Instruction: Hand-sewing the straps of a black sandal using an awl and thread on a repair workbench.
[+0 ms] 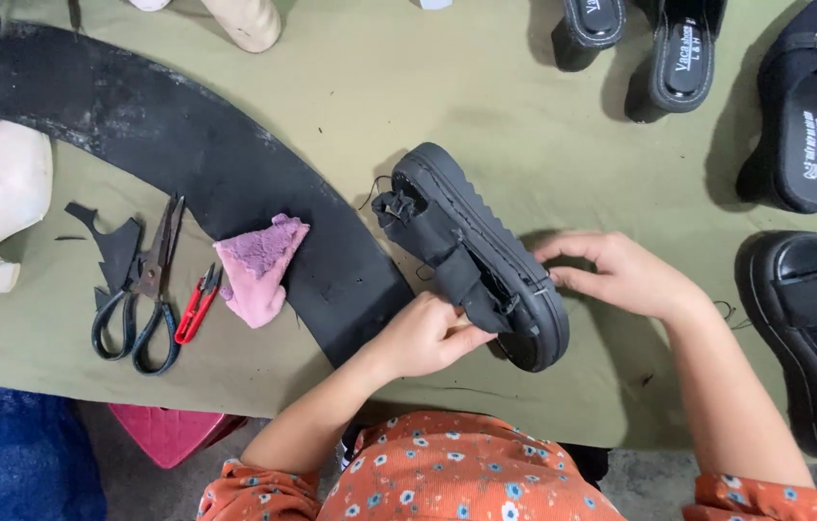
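1. Two hands on one black shoe, lying mid-table on its side: left hand pinches the strap, right hand grips the sole edge.
2. The table wears olive cloth.
3. Left of the shoe: a black curved sheet, pink rag, scissors, red snips.
4. More black shoes line the right side.

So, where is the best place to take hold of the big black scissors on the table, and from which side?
Probably grip the black scissors at the two loop handles, coming from the near table edge. The loops lie toward the person, open and free, while the blades point away. The small red snips lie close on the right, so approaching slightly from the left seems safer.
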